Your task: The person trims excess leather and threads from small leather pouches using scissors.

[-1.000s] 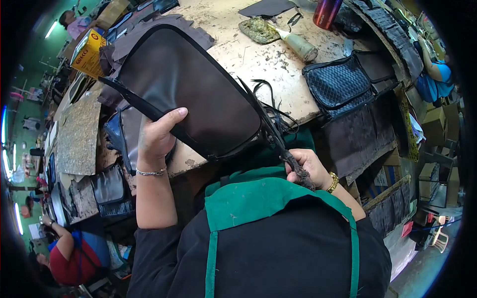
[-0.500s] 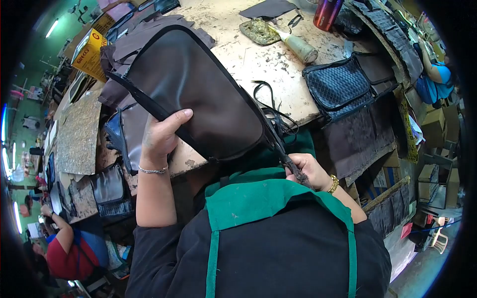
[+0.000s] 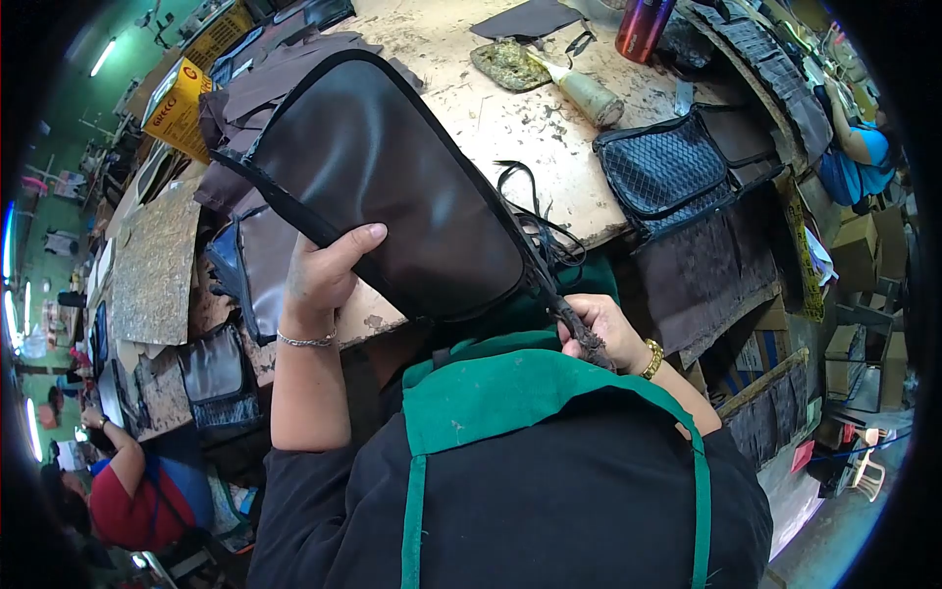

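Note:
A dark brown leather-like bag panel (image 3: 392, 187) with black edging is held up in front of my chest, tilted. My left hand (image 3: 332, 267) grips its lower left edge, the thumb lying on the brown face and the fingers hidden behind. At the panel's lower right corner, my right hand (image 3: 603, 332) is closed round a dark, frayed strip (image 3: 581, 336) that runs up to the panel. Thin black cords (image 3: 535, 221) lie on the table just behind the panel's right edge.
On the worktable (image 3: 471, 118) are a glue-stained pad (image 3: 510, 65), a cone-tipped bottle (image 3: 589, 96), a red-purple tumbler (image 3: 643, 27) and a black quilted bag piece (image 3: 667, 167). A yellow box (image 3: 177, 108) stands at left. Other people are at far left (image 3: 147, 491) and far right (image 3: 863, 147).
The panel has shifted very slightly, its lower part a little to the right. My right hand has moved slightly up and left. Both hands keep their hold.

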Tool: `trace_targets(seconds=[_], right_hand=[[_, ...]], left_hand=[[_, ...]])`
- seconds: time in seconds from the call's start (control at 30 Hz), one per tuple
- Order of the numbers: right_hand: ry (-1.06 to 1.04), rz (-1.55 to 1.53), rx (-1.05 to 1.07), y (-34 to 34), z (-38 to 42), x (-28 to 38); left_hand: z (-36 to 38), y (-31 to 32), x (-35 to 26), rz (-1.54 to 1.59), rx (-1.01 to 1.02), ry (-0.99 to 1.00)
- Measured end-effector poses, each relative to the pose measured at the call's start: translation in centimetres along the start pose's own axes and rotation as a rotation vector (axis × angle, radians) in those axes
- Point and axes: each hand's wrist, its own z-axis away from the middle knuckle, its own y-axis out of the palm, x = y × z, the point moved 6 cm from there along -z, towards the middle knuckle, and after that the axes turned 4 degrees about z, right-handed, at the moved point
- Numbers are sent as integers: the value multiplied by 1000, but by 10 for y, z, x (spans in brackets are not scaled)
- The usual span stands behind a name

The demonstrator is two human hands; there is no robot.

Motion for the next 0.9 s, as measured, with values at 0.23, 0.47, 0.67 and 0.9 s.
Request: trace_targets(seconds=[0.23, 0.47, 0.67, 0.9], right_hand=[[-60, 121, -117, 4, 3, -1], [45, 2, 0, 1, 3, -10], [23, -128, 83, 6, -2, 1], [-11, 2, 41, 0, -3, 5]], left_hand=[[-2, 3, 6, 115, -34, -15], [5, -3, 14, 14, 62, -57], [9, 4, 21, -4, 82, -40], [10, 5, 20, -13, 46, -21]])
